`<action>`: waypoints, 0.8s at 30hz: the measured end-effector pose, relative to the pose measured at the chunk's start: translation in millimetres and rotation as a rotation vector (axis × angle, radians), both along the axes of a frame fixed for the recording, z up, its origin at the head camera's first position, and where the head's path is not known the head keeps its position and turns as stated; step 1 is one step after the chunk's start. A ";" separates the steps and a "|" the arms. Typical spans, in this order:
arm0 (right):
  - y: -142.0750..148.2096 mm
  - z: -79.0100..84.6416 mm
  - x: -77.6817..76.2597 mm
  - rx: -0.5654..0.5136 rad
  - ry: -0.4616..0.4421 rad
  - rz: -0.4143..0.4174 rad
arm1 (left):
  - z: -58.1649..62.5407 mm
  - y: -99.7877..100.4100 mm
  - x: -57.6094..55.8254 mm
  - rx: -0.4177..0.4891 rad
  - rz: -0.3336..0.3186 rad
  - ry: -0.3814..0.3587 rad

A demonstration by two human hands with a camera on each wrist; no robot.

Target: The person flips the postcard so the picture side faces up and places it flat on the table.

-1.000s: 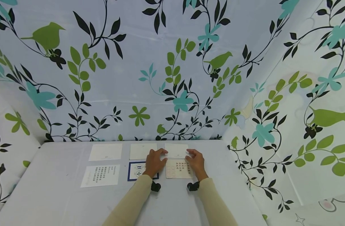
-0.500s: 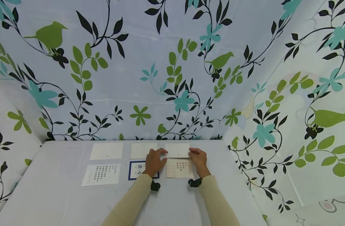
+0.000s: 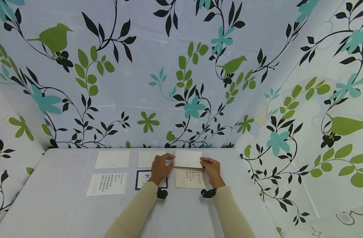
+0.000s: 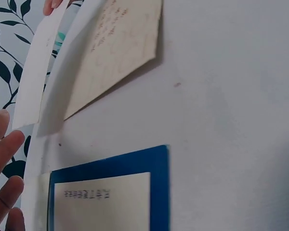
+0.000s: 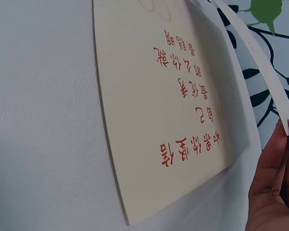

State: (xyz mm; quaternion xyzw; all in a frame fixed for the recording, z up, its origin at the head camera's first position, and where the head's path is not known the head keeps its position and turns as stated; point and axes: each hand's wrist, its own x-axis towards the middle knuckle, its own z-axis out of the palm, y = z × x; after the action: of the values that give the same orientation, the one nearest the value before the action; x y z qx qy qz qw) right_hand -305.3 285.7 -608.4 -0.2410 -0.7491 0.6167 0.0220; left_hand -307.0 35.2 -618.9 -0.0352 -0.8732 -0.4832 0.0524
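A plain white card (image 3: 188,158) is raised off the table at the back, standing clear of it in both wrist views. My right hand (image 3: 212,170) pinches its right edge between thumb and fingers; the right wrist view shows this right hand (image 5: 274,187) on the card's thin edge (image 5: 265,67). At the opposite edge is my left hand (image 3: 161,168), its thumb and forefinger at the corner of the card (image 4: 36,77). Just in front lies a cream card (image 3: 189,178) with red writing. A blue-bordered card (image 3: 140,180) lies partly hidden under my left forearm and hand.
Another pale card (image 3: 145,159) lies behind the blue-bordered one. Further left are a blank white card (image 3: 112,159) and a white card with dark printed columns (image 3: 107,184). The white table (image 3: 50,205) meets a leaf-patterned cloth (image 3: 116,82) at its back edge.
The white card, lying flat before, has come up off the table and shifted slightly right. My right hand has moved a little right with it; my left hand has lifted at its edge.
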 end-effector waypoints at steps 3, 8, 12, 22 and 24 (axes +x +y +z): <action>2.7 1.3 1.9 -0.016 0.011 0.023 | 0.1 -1.9 -4.6 0.017 0.011 -0.002; 6.2 1.0 3.1 -0.059 0.034 0.046 | 3.7 -2.8 -8.9 0.020 0.014 0.007; 8.1 2.0 3.2 -0.097 0.047 0.066 | 7.8 -1.0 -9.4 0.023 0.011 0.020; 10.6 10.9 3.0 -0.133 0.054 0.146 | 16.8 -4.2 -7.7 0.045 0.011 0.067; 12.3 11.3 3.0 -0.146 0.057 0.162 | 17.8 -5.0 -8.0 0.045 0.015 0.070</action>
State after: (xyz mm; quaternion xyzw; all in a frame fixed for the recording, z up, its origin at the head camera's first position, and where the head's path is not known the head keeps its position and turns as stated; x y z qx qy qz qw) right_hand -302.4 298.0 -597.1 -0.1630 -0.7181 0.6761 -0.0239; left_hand -314.9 30.2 -601.0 -0.0444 -0.8599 -0.5009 0.0874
